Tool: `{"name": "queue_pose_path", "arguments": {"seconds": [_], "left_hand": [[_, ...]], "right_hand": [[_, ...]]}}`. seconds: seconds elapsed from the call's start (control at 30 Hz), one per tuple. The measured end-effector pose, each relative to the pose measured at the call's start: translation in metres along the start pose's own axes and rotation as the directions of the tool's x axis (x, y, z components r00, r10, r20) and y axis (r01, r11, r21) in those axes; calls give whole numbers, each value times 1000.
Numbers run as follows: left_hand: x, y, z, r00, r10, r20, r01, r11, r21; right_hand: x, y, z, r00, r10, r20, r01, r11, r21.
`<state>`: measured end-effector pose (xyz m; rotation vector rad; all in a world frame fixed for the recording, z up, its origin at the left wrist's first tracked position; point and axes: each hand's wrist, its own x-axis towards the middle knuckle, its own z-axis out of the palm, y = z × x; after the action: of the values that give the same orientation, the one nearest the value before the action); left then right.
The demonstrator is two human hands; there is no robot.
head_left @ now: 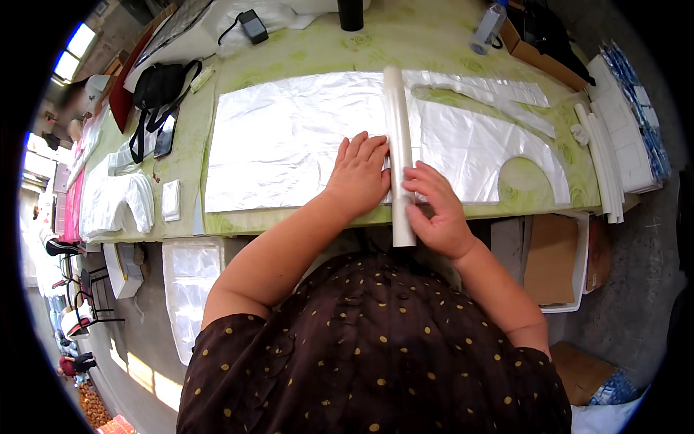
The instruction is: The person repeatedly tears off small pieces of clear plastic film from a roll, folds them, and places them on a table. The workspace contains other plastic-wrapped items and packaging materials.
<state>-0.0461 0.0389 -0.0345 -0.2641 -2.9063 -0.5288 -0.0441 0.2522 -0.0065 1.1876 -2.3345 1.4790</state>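
Left hand (359, 176) lies flat on the plastic sheet (289, 145); right hand (436, 212) grips the white roll (397, 123) at the worktop's (318, 54) near edge.

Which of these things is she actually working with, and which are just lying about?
In use: left hand, right hand, white tube, clear plastic sheet.

Lying about: black bag, phone, spare white tubes, cardboard box.

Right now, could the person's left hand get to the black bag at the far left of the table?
Probably yes, with a stretch. The left hand lies flat on the clear plastic sheet; the black bag sits beyond the sheet's far-left corner, with nothing standing between them.
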Motion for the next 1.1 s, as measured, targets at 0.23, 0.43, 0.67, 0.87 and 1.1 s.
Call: {"name": "queue_pose_path", "arguments": {"seconds": [0.23, 0.43, 0.67, 0.87, 1.1], "left_hand": [[23, -5, -48, 994, 81, -76, -85, 995, -45], [51, -6, -45, 935, 338, -105, -350, 928, -127], [43, -21, -38, 968, 187, -167, -222, 949, -226], [27, -33, -35, 996, 90, -11, -90, 958, -271], [26, -35, -33, 998, 61, 35, -51, 972, -228]], "right_hand": [[19, -10, 15, 990, -56, 128, 70, 992, -102], [23, -8, 16, 999, -6, -49, 3, 998, -55], [44, 22, 6, 984, 24, -174, -99, 892, -441], [100, 61, 23, 989, 148, -24, -125, 723, -679], [161, 123, -28, 771, 595, -227, -498, 341, -797]]}}
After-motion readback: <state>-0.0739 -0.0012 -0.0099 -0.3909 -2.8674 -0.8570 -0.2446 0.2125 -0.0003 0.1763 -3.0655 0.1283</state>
